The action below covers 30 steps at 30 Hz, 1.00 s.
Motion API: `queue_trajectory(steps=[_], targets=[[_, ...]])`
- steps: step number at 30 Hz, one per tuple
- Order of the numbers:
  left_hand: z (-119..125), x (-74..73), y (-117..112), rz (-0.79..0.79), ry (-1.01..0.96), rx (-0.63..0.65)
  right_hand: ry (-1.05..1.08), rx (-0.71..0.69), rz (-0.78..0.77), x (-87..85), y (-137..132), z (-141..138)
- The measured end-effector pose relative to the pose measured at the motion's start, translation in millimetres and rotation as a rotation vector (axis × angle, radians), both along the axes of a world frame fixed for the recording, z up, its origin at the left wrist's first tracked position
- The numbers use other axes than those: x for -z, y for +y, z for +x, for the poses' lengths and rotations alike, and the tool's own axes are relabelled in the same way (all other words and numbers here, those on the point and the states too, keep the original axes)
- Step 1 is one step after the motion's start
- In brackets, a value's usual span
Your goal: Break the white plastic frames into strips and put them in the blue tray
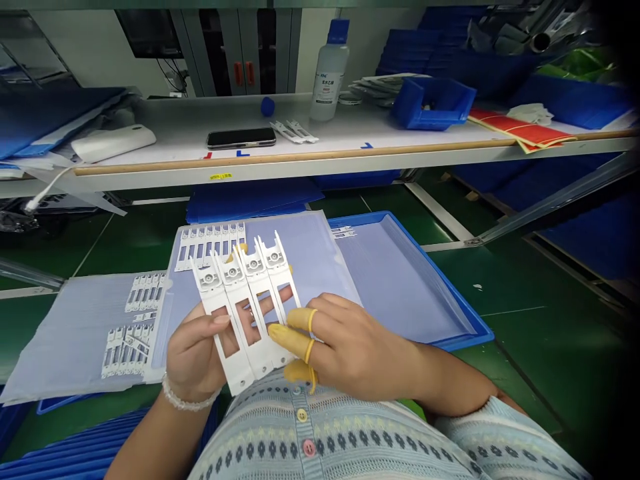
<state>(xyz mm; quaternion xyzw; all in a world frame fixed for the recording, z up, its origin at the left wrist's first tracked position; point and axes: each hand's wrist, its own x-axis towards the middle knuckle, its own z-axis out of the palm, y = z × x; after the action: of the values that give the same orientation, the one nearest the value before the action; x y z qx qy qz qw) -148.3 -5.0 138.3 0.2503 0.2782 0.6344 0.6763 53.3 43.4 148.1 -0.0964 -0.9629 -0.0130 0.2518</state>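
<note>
My left hand (197, 350) grips a fan of several flat white plastic parts (243, 303) with rectangular cut-outs, thumb on the front and fingers behind. My right hand (345, 347), with yellow finger cots on its fingertips, pinches the lower right edge of the same fan. The parts are held above my lap, in front of a pale sheet (310, 257) that carries a row of the same white parts (210, 243).
A blue tray (465, 327) holds the sheet at right. Another sheet (60, 333) at left bears more rows of white parts (143, 293). A shelf (300, 160) behind carries a phone (241, 138), a white bottle (329, 67), a blue bin (433, 103) and red sheets (520, 130).
</note>
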Motion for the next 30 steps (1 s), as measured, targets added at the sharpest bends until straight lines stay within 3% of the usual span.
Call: queue_trajectory(steps=[4, 8, 11, 16, 21, 30], targets=[[-10, 22.2, 3, -0.069, -0.081, -0.015, -0.179, 0.010, -0.005, 11.9, 8, -15], [-23, 49.4, 8, -0.217, -0.194, -0.027, -0.374, 0.020, -0.125, 32.1, 28, -35], [-32, 68.1, 11, -0.373, -0.224, -0.123, -0.379, 0.076, -0.331, 58.0, 63, -57], [-40, 90.4, 6, -0.491, -0.210, -0.243, -0.223, 0.334, -0.599, 114.5, 141, -98], [-45, 95.8, -1, -0.434, -0.125, -0.250, -0.222, 0.422, -0.672, 146.3, 180, -120], [-48, 93.2, -5, -0.434, -0.124, -0.268, -0.234, 0.420, -0.660, 153.4, 184, -130]])
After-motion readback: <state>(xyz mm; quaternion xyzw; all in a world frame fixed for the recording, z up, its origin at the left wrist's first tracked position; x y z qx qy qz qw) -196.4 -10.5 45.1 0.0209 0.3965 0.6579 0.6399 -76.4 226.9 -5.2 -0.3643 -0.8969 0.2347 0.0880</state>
